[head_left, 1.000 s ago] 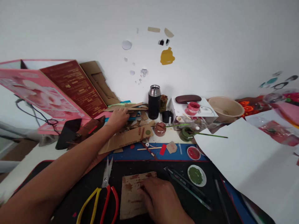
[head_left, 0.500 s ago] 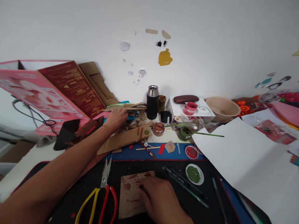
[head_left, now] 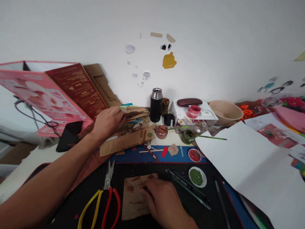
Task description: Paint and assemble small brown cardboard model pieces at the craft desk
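Reaching away from the body, the left hand (head_left: 108, 122) has its fingers bunched at the near end of a loose pile of cardboard scraps (head_left: 135, 111). The fingertips touch the topmost strips, but the back of the hand hides the grip, so I cannot tell whether it is pinching one or only resting there. The wrist is raised, probably because the pile sits higher than the table (head_left: 26, 162) around it.

Just below this grip lies a long cardboard strip (head_left: 126, 141), and to its right, past the pile, a black flask (head_left: 156, 105) stands upright. To its left, a pink box (head_left: 43, 95) leans back toward the wall.

The right hand (head_left: 162, 202) lies palm down on a stained cardboard piece (head_left: 132, 197), fingers held together and flat, clasping nothing. The press looks meant to pin the card to the black cutting mat (head_left: 71, 197) so that it does not slide. The card is under and to the left of this grip, its left half bare.

Left of the card, scissors (head_left: 108, 173) lie with blades pointing away and the red and yellow handles toward the body. Right of the grip a craft knife (head_left: 188, 187) lies slantwise, and beyond it 2 small dishes sit within easy reach: a green paint dish (head_left: 197, 176) and a red paint dish (head_left: 194, 155). Farther right a white sheet of paper (head_left: 250, 159) covers that side of the table
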The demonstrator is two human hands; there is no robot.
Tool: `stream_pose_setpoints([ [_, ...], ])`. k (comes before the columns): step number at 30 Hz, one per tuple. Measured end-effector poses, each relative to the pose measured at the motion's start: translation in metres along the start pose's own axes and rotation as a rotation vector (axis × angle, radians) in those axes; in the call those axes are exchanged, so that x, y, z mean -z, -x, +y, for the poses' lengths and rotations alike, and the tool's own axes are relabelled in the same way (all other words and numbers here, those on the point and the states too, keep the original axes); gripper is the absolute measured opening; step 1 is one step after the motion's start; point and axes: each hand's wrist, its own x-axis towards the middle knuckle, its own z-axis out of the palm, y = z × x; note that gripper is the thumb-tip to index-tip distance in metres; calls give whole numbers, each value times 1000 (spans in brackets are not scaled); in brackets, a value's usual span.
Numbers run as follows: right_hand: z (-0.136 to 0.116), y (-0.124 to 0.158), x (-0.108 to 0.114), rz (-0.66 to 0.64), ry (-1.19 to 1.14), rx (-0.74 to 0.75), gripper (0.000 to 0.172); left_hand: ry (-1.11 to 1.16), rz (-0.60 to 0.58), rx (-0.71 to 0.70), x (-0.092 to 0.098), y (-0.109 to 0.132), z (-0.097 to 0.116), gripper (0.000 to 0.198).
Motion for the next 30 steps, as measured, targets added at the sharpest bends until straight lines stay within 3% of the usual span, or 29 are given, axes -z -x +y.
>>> stream_pose_setpoints([
  [5,4,2,-5,110,-36,51,21,371,238,255,33,23,8,22],
  [11,4,-2,-8,218,-291,62,30,745,185,396,52,53,26,20],
  [13,1,-4,-4,237,-449,2,34,717,232,350,57,66,36,18],
  [18,-7,-9,6,205,-952,-244,59,439,468,17,70,117,60,7],
  [21,-14,-13,7,88,-1181,-321,71,385,469,-309,78,147,68,16],
  [23,-20,-18,7,38,-1291,-382,76,405,478,-423,82,162,73,17],
  [26,-32,-28,10,13,-1379,-418,74,438,516,-450,84,178,79,18],
  [30,-47,-45,17,-61,-1438,-440,67,485,528,-374,83,193,79,22],
])
